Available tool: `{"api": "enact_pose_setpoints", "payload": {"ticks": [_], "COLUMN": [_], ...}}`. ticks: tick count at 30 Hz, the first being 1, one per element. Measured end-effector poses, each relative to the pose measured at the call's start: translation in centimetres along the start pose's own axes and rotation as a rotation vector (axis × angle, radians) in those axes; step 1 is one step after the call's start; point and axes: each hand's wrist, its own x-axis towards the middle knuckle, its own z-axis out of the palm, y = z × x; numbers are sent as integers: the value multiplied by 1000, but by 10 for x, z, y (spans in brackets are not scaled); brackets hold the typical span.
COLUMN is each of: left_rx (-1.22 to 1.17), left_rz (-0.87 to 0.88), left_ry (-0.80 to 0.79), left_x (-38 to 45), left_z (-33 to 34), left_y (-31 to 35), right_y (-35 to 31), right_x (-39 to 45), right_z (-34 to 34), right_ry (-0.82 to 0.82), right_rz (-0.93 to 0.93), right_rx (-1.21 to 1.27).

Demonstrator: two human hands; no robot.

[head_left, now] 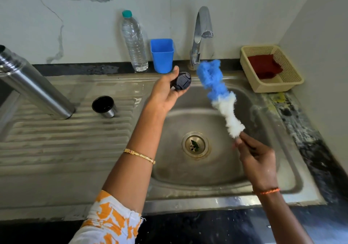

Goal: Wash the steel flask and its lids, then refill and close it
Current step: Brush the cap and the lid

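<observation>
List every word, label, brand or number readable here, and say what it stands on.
None can be read.
Black inner lid in the left hand: raised marks, too blurred to read.
Clear water bottle: no label shows.
Steel flask: no print visible.

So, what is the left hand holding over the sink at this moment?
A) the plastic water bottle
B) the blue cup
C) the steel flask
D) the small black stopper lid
D: the left hand has its grip on the black stopper lid, while the steel flask stands on the drainboard.
</observation>
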Motion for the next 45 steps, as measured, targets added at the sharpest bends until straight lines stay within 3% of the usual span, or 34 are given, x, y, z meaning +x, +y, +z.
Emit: {"api": "enact_pose_setpoints", "payload": {"ticks": [4, 12, 16, 18, 21, 26, 32, 36, 39, 43, 45], "left_rx": [-8, -22, 60, 133, 217, 254, 237, 343, 410, 356, 413], "left_rz": [-7, 144, 254, 291, 365, 414, 388, 313, 317, 298, 304], "left_ry": [-57, 29, 97, 117, 88, 77, 99, 156, 205, 320, 329], "left_x": [-11, -19, -8, -3, -10, -11, -4, -4, -1, 7, 7], "left_z": [-2, 0, -4, -9, -7, 9, -4, -13, -12, -8, -8], "left_y": [-14, -32, -21, -18, -31, -35, -21, -33, -42, -39, -40], "right_y": [-17, -33, -29, -22, -27, -20, -8, -26, -39, -26, -24], "right_x": [-11, -6, -34, -48, -26, -16, -3, 21, 20, -15, -20], "right_z": [14, 28, 28, 29, 30, 41, 34, 34, 45, 61, 62], "right_ry": [-50, -43, -48, -60, -4, -259, -95, -142, -62, 51, 46], "right_rz": [-106, -215, -477, -516, -404, -233, 53, 85, -33, -387, -379], "right_rx": [-113, -260, -295, -339, -386, -418, -168, -82, -149, -302, -311]}}
